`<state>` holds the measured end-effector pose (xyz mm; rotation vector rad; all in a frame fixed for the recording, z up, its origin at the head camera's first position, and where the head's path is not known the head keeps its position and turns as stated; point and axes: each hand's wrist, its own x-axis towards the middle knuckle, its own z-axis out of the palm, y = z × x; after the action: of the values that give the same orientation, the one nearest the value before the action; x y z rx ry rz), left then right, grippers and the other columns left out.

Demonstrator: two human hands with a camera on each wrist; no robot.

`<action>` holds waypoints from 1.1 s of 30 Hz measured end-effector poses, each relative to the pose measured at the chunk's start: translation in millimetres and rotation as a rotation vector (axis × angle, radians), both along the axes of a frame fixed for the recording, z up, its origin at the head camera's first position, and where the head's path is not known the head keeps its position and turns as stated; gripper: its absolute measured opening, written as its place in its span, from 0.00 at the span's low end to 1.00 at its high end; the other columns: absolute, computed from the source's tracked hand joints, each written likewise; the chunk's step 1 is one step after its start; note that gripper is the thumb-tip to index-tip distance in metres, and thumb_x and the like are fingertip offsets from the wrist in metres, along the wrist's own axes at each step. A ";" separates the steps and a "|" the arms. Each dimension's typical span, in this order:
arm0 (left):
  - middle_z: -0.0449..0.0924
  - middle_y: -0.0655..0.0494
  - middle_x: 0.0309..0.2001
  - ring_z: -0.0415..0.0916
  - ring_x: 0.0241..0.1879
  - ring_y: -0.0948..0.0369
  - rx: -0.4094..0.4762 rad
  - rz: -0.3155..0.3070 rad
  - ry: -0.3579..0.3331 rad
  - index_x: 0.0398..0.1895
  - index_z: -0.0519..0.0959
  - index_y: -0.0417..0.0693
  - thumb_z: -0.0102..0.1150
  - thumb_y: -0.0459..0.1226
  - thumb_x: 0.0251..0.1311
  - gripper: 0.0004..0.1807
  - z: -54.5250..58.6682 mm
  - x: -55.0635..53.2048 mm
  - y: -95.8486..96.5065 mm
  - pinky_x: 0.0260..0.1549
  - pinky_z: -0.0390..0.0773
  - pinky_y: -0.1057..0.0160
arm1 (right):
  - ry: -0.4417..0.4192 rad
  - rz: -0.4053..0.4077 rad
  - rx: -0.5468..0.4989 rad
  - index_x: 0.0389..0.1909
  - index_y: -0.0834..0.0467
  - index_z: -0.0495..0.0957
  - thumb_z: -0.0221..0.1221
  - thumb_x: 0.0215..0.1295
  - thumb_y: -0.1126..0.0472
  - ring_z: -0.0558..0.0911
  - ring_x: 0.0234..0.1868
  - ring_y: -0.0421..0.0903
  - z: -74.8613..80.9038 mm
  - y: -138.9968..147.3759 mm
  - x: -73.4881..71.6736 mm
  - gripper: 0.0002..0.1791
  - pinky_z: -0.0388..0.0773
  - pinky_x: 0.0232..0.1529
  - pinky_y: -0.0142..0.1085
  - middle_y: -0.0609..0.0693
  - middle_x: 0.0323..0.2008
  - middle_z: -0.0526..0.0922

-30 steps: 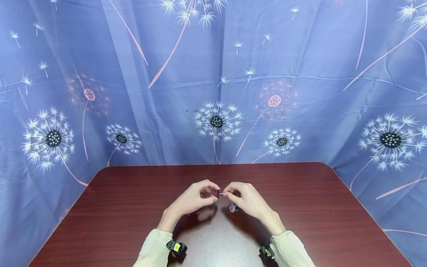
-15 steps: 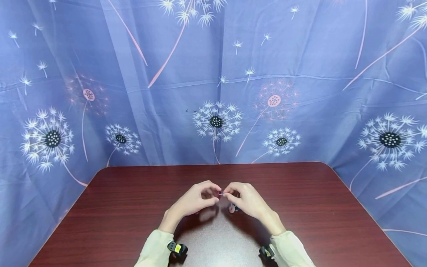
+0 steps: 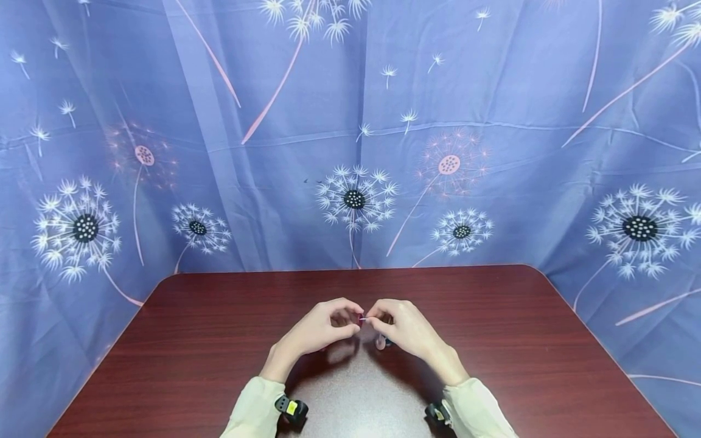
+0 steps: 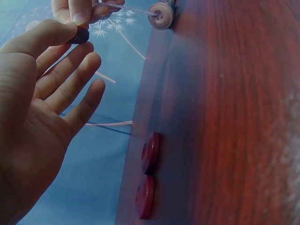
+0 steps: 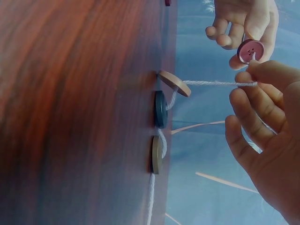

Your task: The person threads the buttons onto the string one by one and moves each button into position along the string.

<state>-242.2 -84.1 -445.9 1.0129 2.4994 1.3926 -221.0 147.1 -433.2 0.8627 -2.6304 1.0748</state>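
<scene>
My left hand (image 3: 314,327) pinches a dark red button (image 5: 250,51) by its edge between thumb and fingertips, its face with several holes turned to the right. Facing it, my right hand (image 3: 409,328) pinches a white string (image 5: 213,84) close to its end, and the tip is right at the button's holes. From the right fingers the string runs down through a beige button (image 5: 174,84), a dark blue-green button (image 5: 161,109) and an olive-tan button (image 5: 156,154). Both hands are held over the table, near its middle.
Two dark red buttons (image 4: 151,153) lie side by side on the wooden table (image 3: 219,316), below my left hand. A blue curtain with dandelion prints (image 3: 296,182) hangs behind the table. Each wrist wears a black strap device (image 3: 292,409).
My left hand has shifted slightly right, bringing the red button up to the string's tip. My right hand has stayed nearly still, pinching the string throughout.
</scene>
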 end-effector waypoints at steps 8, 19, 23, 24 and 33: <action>0.82 0.67 0.38 0.79 0.38 0.68 -0.007 -0.004 0.011 0.52 0.80 0.58 0.66 0.40 0.61 0.15 -2.2 -1.2 0.5 0.39 0.80 0.66 | -0.020 -0.004 0.015 0.38 0.50 0.84 0.62 0.67 0.58 0.82 0.24 0.32 1.8 -1.2 3.0 0.03 0.79 0.36 0.32 0.39 0.28 0.86; 0.82 0.67 0.37 0.79 0.37 0.67 -0.014 0.017 0.011 0.54 0.80 0.49 0.65 0.40 0.62 0.18 -4.9 -3.0 -1.9 0.39 0.80 0.66 | 0.006 -0.001 0.009 0.38 0.52 0.84 0.62 0.67 0.58 0.80 0.24 0.31 0.6 -1.3 0.5 0.04 0.77 0.33 0.28 0.42 0.27 0.86; 0.82 0.67 0.37 0.79 0.37 0.67 -0.017 0.016 0.013 0.54 0.80 0.49 0.65 0.39 0.61 0.18 -4.0 -2.8 -1.8 0.38 0.80 0.66 | 0.015 -0.012 0.017 0.37 0.51 0.84 0.62 0.67 0.58 0.79 0.25 0.28 0.3 -1.7 0.4 0.04 0.76 0.32 0.28 0.40 0.27 0.85; 0.82 0.67 0.37 0.79 0.37 0.67 -0.017 0.015 0.014 0.54 0.80 0.49 0.65 0.39 0.61 0.17 -3.7 -2.7 -1.7 0.38 0.80 0.66 | 0.009 -0.012 0.016 0.37 0.52 0.84 0.62 0.67 0.58 0.80 0.24 0.29 0.4 -1.7 0.6 0.04 0.76 0.32 0.28 0.41 0.27 0.86; 0.82 0.69 0.36 0.79 0.37 0.68 -0.014 0.012 0.014 0.52 0.80 0.59 0.66 0.39 0.61 0.16 -3.9 -3.0 0.2 0.39 0.79 0.66 | 0.017 -0.010 0.017 0.37 0.51 0.84 0.63 0.67 0.58 0.78 0.26 0.28 -0.1 -1.5 0.1 0.03 0.76 0.32 0.28 0.41 0.28 0.86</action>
<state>-245.2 -83.9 -449.8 1.0101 2.5261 1.3735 -220.9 145.6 -433.3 0.8574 -2.6311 1.0392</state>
